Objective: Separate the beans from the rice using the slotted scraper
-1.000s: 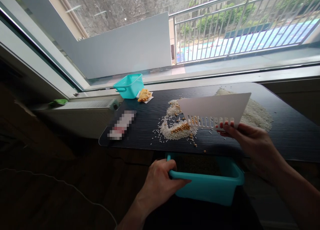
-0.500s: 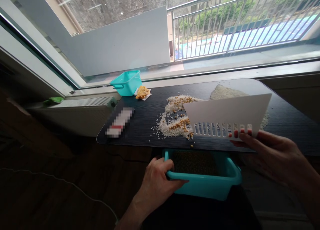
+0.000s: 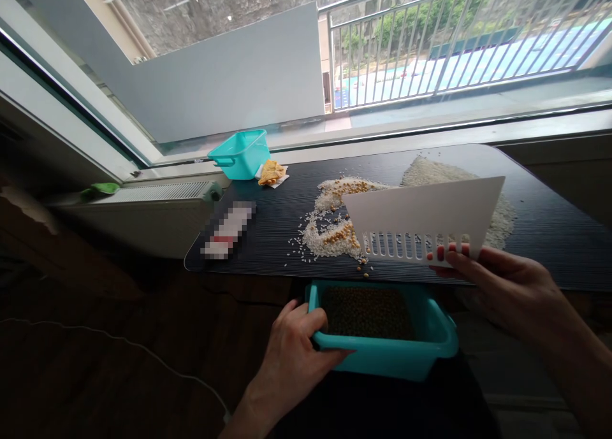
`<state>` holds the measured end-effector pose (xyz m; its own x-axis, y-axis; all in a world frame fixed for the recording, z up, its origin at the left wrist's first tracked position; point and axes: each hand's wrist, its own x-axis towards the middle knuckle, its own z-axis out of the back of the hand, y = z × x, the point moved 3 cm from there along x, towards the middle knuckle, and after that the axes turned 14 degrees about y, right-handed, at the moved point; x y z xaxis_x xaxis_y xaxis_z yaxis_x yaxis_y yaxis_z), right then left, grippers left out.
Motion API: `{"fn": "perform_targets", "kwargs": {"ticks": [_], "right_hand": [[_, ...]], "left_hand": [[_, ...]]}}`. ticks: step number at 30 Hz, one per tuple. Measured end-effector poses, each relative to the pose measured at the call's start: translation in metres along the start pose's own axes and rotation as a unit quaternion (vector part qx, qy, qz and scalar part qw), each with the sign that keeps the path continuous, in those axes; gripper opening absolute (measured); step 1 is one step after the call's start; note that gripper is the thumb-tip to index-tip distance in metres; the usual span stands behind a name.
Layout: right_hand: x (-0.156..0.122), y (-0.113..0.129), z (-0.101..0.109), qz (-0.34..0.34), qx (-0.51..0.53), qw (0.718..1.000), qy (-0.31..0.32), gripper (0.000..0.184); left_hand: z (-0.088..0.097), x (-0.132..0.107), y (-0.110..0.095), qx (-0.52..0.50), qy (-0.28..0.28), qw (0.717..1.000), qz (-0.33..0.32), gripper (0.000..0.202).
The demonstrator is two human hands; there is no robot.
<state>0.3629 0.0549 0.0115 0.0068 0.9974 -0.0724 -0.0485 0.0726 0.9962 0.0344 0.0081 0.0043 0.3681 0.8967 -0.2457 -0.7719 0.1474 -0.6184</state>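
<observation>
My left hand grips the near left corner of a turquoise plastic bin, which sits below the table's front edge. Small brownish grains or beans fill part of it. In my right hand is a white slotted scoop, held by its lower right corner above the table, slots downward. To the left of the scoop, white rice mixed with yellow beans lies spread in a curved heap. Behind and right of it is a larger pile of rice, partly hidden by the scoop.
On the dark table stands another turquoise bin at the back left, beside a yellow crumpled item on white paper. A blurred-out flat object lies at the left. A window runs along the back; a white cable crosses the floor.
My right hand has shifted the slotted scoop slightly left. Another yellow bean shows near the table's front edge. The held bin has moved slightly left, with more of its contents in view.
</observation>
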Motion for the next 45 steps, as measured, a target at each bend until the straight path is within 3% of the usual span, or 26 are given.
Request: {"fn": "perform_targets", "kwargs": {"ticks": [6,14,19,24,26,29,34,36,41,45], "right_hand": [[0.001,-0.001,-0.002,0.006,0.008,1.0,0.01,0.044],[-0.007,0.002,-0.001,-0.019,-0.012,1.0,0.007,0.05],[-0.011,0.002,-0.002,-0.04,-0.029,0.998,0.047,0.054],[-0.004,-0.002,-0.01,-0.014,-0.012,1.0,-0.006,0.062],[-0.001,0.0,-0.019,-0.013,-0.008,1.0,0.008,0.065],[-0.002,0.005,-0.024,-0.026,-0.014,0.999,0.043,0.063],[-0.005,0.001,0.002,-0.016,0.003,0.997,-0.075,0.059],[-0.004,-0.004,0.008,-0.014,0.01,0.997,-0.078,0.05],[-0.006,-0.012,-0.002,0.017,0.018,0.996,-0.081,0.03],[-0.004,-0.011,-0.01,0.028,0.026,0.996,-0.08,0.027]], "left_hand": [[-0.005,-0.001,0.004,0.029,-0.051,0.997,-0.041,0.048],[-0.006,-0.003,0.005,0.024,-0.061,0.997,-0.048,0.046],[-0.005,-0.003,0.006,0.022,-0.06,0.997,-0.036,0.049],[-0.003,-0.002,0.005,0.041,-0.077,0.995,-0.038,0.048],[-0.002,-0.002,0.005,0.045,-0.077,0.995,-0.043,0.046],[-0.001,-0.002,0.005,0.042,-0.067,0.996,-0.042,0.045],[-0.003,-0.003,0.008,0.038,-0.069,0.996,-0.041,0.043],[-0.005,-0.003,0.01,0.037,-0.075,0.996,-0.042,0.041],[-0.006,-0.002,0.011,0.043,-0.078,0.995,-0.044,0.04],[-0.006,-0.003,0.01,0.048,-0.077,0.995,-0.043,0.041]]}}
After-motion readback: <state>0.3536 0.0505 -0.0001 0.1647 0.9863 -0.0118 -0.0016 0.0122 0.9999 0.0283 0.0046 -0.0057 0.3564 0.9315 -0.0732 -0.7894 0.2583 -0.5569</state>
